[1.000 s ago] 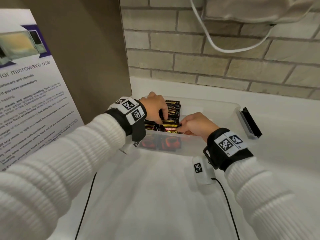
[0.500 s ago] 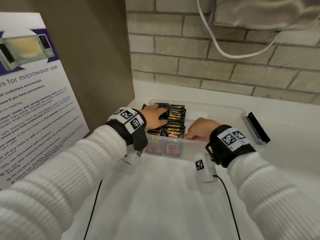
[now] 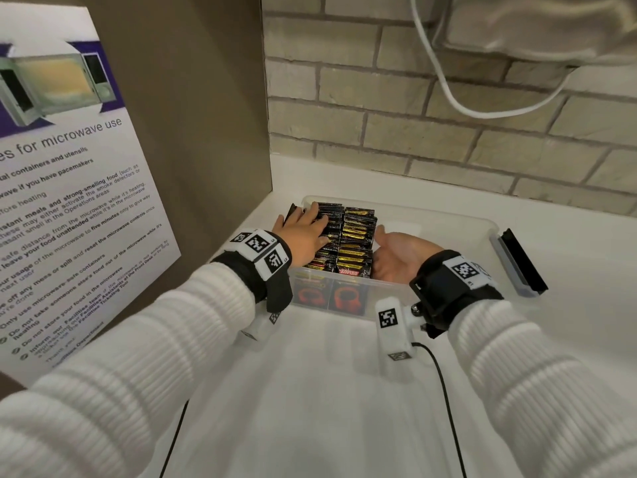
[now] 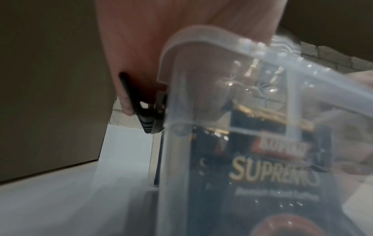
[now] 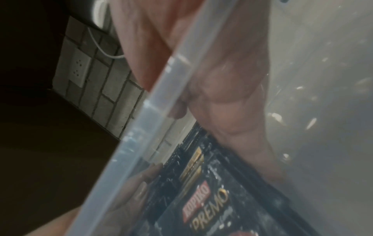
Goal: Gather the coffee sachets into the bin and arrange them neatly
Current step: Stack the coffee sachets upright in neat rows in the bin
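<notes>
A clear plastic bin (image 3: 448, 224) stands on the white counter against the left wall. Two rows of black and gold coffee sachets (image 3: 356, 243) stand upright in its left part. My left hand (image 3: 306, 229) lies flat on top of the left row, fingers straight. My right hand (image 3: 396, 253) is inside the bin, palm turned to the right side of the right row, fingers straight. The left wrist view shows the bin corner (image 4: 181, 52) and a sachet label (image 4: 272, 172) through the wall. The right wrist view shows my palm (image 5: 226, 89) beside a sachet (image 5: 206, 199).
A black and grey lid clip (image 3: 518, 262) hangs at the bin's right end. A brown panel with a microwave notice (image 3: 65, 201) stands at the left. A brick wall (image 3: 413, 132) with a white cable (image 3: 448, 94) is behind. Bare white counter (image 3: 310, 391) lies in front.
My left hand has flattened and slid further back along the left row. My right hand has turned palm up and open against the right row.
</notes>
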Demonstrator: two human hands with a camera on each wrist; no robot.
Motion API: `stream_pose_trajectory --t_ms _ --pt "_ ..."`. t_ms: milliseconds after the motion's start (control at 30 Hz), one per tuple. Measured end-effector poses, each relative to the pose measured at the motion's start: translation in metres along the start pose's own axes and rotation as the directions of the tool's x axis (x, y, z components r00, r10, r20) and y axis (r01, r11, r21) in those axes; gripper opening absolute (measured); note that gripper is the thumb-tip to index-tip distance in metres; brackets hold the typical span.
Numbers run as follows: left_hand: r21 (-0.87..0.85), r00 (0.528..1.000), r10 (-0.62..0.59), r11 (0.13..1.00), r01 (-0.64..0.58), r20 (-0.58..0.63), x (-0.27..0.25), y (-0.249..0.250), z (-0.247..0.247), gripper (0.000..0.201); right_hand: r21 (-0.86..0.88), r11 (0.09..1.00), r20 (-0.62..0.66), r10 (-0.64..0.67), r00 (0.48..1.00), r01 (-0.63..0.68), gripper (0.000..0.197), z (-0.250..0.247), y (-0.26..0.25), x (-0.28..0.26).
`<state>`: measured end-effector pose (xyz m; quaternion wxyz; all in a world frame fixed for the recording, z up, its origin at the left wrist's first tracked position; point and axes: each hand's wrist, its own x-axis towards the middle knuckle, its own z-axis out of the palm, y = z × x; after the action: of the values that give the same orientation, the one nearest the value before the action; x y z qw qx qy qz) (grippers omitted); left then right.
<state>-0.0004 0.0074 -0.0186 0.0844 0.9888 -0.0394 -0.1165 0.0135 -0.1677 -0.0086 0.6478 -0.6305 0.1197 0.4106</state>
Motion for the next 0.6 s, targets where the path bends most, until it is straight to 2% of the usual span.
stream_pose_trajectory --t_ms 67,133,200,267,467,600 --pt "-0.012 1.0 0.005 1.0 -0.005 -0.014 -0.001 0.0 0.001 0.052 -0.013 1.0 -0.127 -0.019 0.992 0.017 0.067 -0.006 -0.009 0.002" --pt "-0.014 1.0 0.006 1.0 -0.006 -0.02 -0.001 0.0 0.001 0.052 -0.023 0.997 -0.254 -0.072 0.965 0.068 0.055 -0.016 -0.024 0.003" --pt "-0.023 1.0 0.003 1.0 -0.004 -0.03 0.0 -0.001 0.001 0.053 0.066 0.993 -0.254 -0.077 0.964 0.097 0.043 -0.023 -0.042 0.002" --pt "-0.054 0.999 -0.016 0.998 0.013 -0.052 0.001 -0.001 0.002 0.059 0.105 0.988 -0.264 -0.085 0.961 0.116 0.05 -0.027 -0.053 0.002" --pt "-0.109 0.997 -0.04 0.993 0.032 -0.072 -0.001 -0.002 0.003 0.061 0.019 0.996 -0.305 -0.081 0.949 0.091 0.057 -0.023 -0.057 0.018" --pt "-0.12 0.996 -0.032 0.992 0.022 -0.083 0.0 -0.004 0.004 0.06 0.008 0.997 -0.268 -0.074 0.961 0.079 0.05 -0.008 -0.06 0.008"
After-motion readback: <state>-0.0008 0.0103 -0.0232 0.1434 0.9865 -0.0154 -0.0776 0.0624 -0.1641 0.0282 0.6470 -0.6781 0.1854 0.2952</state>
